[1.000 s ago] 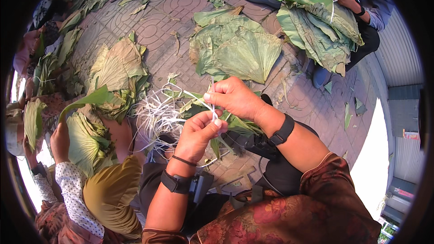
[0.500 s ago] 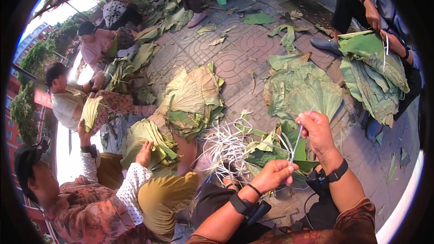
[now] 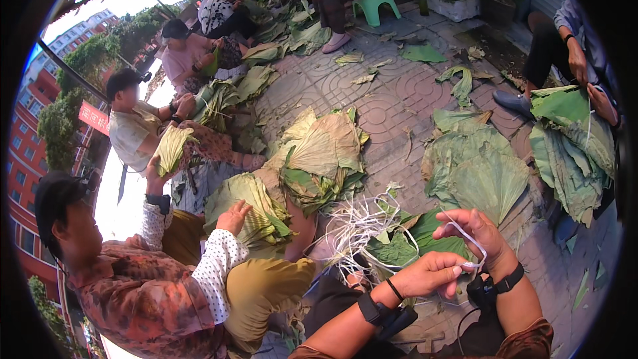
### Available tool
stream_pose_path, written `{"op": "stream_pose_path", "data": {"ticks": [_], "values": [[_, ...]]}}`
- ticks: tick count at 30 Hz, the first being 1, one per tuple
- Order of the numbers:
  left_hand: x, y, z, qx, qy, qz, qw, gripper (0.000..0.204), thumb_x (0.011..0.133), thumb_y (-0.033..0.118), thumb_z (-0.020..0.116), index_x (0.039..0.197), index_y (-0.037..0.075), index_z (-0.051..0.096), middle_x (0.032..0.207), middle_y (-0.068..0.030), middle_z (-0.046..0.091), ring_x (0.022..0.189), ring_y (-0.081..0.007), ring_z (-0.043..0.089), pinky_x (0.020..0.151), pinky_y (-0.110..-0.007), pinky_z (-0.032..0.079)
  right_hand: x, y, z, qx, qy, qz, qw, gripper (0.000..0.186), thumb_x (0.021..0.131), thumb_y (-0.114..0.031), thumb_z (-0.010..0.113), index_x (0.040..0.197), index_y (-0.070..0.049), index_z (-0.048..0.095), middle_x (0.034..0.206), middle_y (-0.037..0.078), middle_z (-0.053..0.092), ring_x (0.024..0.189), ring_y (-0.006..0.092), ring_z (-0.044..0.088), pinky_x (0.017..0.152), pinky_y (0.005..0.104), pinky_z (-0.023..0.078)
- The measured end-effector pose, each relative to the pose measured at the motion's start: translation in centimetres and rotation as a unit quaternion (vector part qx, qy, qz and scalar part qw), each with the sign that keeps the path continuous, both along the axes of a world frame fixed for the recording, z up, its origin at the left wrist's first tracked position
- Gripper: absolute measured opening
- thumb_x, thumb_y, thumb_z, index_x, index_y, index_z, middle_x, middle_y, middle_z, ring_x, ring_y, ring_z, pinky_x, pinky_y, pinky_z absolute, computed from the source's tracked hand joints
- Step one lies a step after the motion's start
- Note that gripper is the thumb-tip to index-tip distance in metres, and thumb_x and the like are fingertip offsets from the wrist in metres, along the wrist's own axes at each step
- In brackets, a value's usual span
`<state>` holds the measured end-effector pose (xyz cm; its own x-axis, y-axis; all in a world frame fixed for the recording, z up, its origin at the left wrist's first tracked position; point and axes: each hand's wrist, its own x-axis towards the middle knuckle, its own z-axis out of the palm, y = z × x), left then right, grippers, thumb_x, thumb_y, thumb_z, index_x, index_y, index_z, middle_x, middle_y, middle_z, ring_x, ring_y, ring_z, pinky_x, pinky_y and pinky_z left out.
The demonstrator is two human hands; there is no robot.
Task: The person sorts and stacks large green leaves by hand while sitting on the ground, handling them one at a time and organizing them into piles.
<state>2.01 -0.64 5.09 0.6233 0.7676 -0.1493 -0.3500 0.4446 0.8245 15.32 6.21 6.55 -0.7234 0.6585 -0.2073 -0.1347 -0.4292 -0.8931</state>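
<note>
Low at the right, my left hand (image 3: 435, 274) pinches a thin white strip (image 3: 486, 251) between thumb and fingertips. Just above and right of it, my right hand (image 3: 477, 233) has curled fingers holding the same strip, which arches from its fingertips down to the left hand. Beyond my hands lie a loose tangle of white strips (image 3: 345, 233) and some green leaves (image 3: 392, 251). Both wrists carry black straps with small devices. A large flat pile of dried leaves (image 3: 482, 173) spreads above my right hand.
A co-worker (image 3: 133, 279) sits close left, handling folded leaves (image 3: 242, 216). More people (image 3: 126, 136) sit along the left and back among leaves. A green stool (image 3: 375, 8), planter (image 3: 452, 6) and central leaf heap (image 3: 322, 156) stand beyond. Another person (image 3: 575, 60) holds a tied leaf bundle (image 3: 568, 166).
The view has tilted up and left, showing more co-workers. My right hand has moved apart from my left and curled differently, and the strip between them now bends instead of running straight.
</note>
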Motion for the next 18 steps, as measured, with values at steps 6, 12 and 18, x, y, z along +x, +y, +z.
{"op": "stream_pose_path", "data": {"ticks": [6, 12, 18], "values": [[-2.7, 1.5, 0.7, -0.009, -0.166, 0.187, 0.968, 0.024, 0.081, 0.017, 0.036, 0.096, 0.001, 0.044, 0.067, -0.0062, 0.051, 0.062, -0.0144, 0.051, 0.058, -0.024, 0.042, -0.8, -0.3, -2.5, 0.002, 0.044, 0.242, 0.969, 0.069, 0.072, -0.057, 0.029, 0.104, 0.003, 0.038, 0.092, 0.010, 0.048, 0.084, 0.0166, 0.046, 0.077, 0.0263, 0.033], [-3.9, 1.6, -0.3, 0.004, -0.310, 0.245, 0.919, 0.023, 0.082, 0.016, 0.032, 0.098, 0.002, 0.041, 0.073, -0.0100, 0.052, 0.075, -0.0240, 0.052, 0.067, -0.031, 0.042, -2.8, -2.2, -1.7, -0.077, 0.040, 0.203, 0.975, 0.051, 0.069, -0.023, 0.053, 0.110, -0.002, 0.030, 0.089, 0.005, 0.046, 0.079, 0.0130, 0.047, 0.072, 0.0239, 0.036], [-2.6, 1.8, -1.0, -0.040, -0.348, 0.213, 0.912, 0.024, 0.082, 0.018, 0.032, 0.096, 0.002, 0.042, 0.076, -0.0113, 0.053, 0.079, -0.0260, 0.051, 0.074, -0.035, 0.040, -3.0, -2.9, -3.9, 0.058, -0.111, 0.332, 0.935, 0.019, 0.069, -0.014, 0.054, 0.082, -0.001, 0.052, 0.068, 0.001, 0.050, 0.067, 0.0090, 0.047, 0.059, 0.0218, 0.038]]}}
